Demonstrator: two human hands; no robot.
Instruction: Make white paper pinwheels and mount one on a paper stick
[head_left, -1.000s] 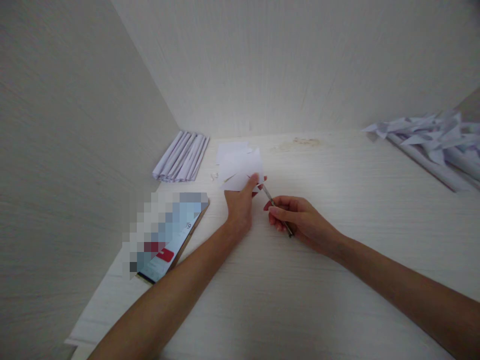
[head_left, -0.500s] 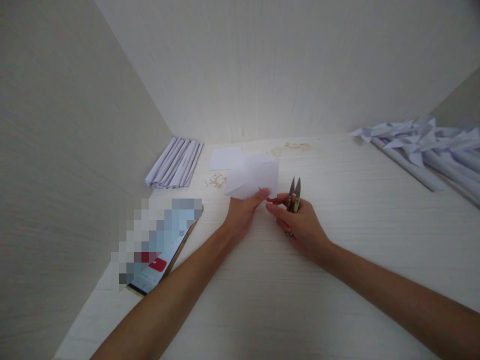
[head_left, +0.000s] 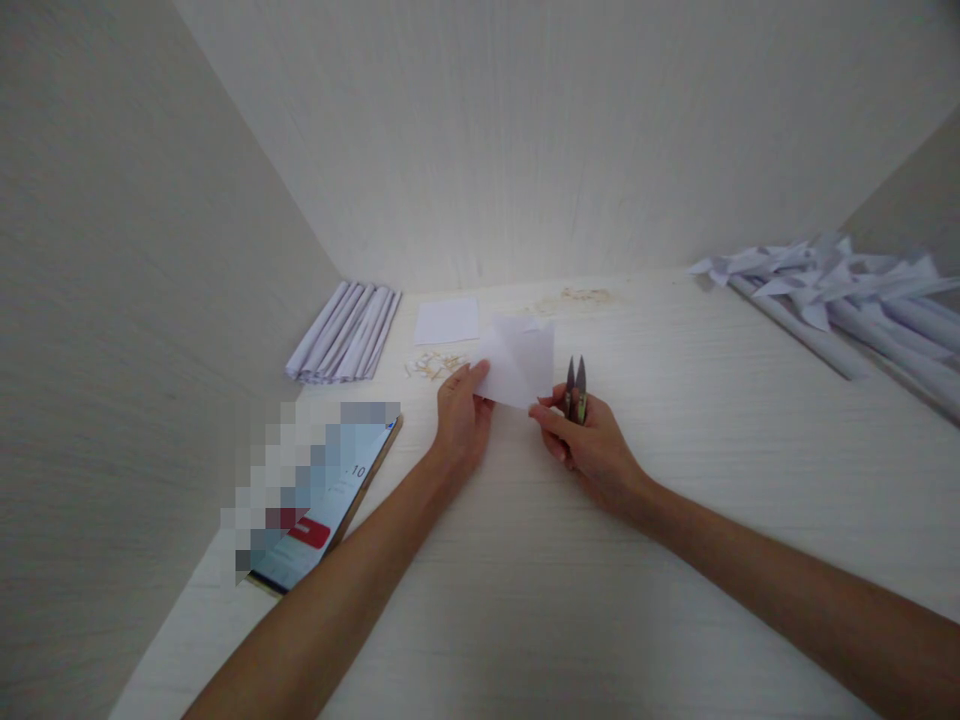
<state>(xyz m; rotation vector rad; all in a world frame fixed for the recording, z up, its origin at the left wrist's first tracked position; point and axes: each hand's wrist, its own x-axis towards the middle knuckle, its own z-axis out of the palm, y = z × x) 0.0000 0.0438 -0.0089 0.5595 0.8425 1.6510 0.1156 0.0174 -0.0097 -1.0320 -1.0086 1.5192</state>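
Note:
My left hand [head_left: 459, 418] pinches the left edge of a small white paper sheet [head_left: 517, 362] held just above the pale table [head_left: 525, 560]. At the sheet's right lower corner is my right hand [head_left: 585, 440], whose fingertips touch the paper while the fingers stay closed round small thread snips [head_left: 575, 385]. The snips' two blades point up and away from me, slightly apart. Behind the sheet lies another white paper square [head_left: 447, 320] flat on the table.
A bundle of rolled white paper tubes [head_left: 343, 332] lies at the back left. Small tan scraps [head_left: 431, 366] sit near my left hand. A phone [head_left: 322, 495] rests at the left. Several paper pinwheels on rolled sticks [head_left: 832, 290] are piled at the right. Walls enclose the table.
My right hand turned the snips from lying sideways to blades up. Both hands shifted the sheet slightly right, and my right fingers came onto its corner.

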